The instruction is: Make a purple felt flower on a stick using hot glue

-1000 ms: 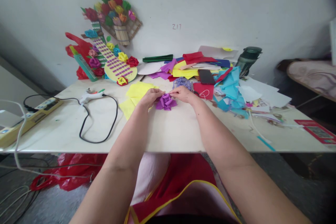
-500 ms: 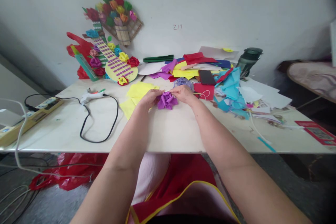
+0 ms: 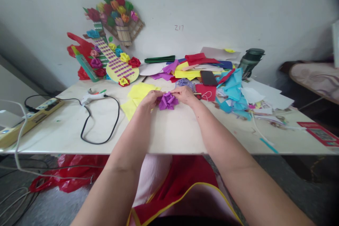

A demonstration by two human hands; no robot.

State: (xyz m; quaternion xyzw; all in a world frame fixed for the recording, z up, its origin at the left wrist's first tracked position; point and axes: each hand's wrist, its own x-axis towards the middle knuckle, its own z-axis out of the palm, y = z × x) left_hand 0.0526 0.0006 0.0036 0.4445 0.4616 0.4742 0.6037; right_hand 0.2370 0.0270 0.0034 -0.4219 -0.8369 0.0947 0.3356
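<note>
A purple crepe paper flower [image 3: 168,101] is held just over the white table [image 3: 174,134], between my two hands. My left hand [image 3: 151,99] pinches its left edge. On the other side, the fingers of my right hand [image 3: 184,94] are closed on its upper right edge. Its ruffled petals face me, and the far side is hidden. Yellow crepe paper [image 3: 139,95] lies beside and partly behind my left hand. Behind my right hand rests a bluish-purple bundle [image 3: 185,83], and a thin stick [image 3: 197,94] pokes out at its right.
A white glue gun [image 3: 92,97] with a black cord lies left, near a power strip [image 3: 39,116]. Coloured paper [image 3: 190,69], a phone [image 3: 208,78], blue crepe paper [image 3: 233,91] and a dark bottle [image 3: 253,63] stand at the back right. A paper-flower guitar [image 3: 122,69] leans against the wall.
The flower's petals have shifted slightly between my fingers, and my right hand has moved very little. Everything else on the table stays where it was.
</note>
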